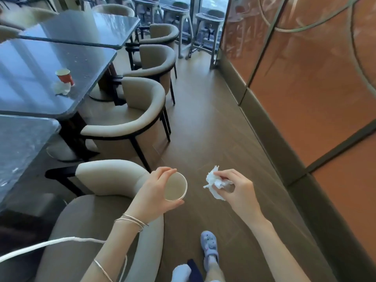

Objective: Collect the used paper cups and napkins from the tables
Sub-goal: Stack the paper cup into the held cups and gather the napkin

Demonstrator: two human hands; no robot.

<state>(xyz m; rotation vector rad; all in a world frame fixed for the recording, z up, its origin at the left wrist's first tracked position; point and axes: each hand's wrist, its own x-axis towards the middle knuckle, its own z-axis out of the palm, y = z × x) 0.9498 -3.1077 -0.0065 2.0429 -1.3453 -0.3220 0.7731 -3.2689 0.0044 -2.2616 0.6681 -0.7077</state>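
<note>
Café aisle: wood-look floor (203, 119), orange panelled wall (305, 98) along right side. Row of dark stone-look tables on left, beige tub chairs (132, 110) tucked beside them. High stools (207, 19) at far end by window.

Left hand (154, 194): curled round white paper cup (175, 186), digits above and below rim. Cup tipped, open mouth facing camera, inside pale, contents not discernible. Held over aisle just beside back of nearest chair. Thin bangles (132, 221) on left wrist.

Right hand (238, 190): pinching crumpled napkin (215, 183) between thumb and fingertips, roughly level with cup. Hands apart, bare floor visible between; cup and napkin not touching.

On middle table (30, 98): red paper cup (64, 76), upright, near aisle-side edge. Second napkin (61, 88), white, crumpled, touching its base on near side. Both well apart from hands.

Lower frame: lilac slipper (209, 245) on floor; white cord (40, 244) crossing lower left.
</note>
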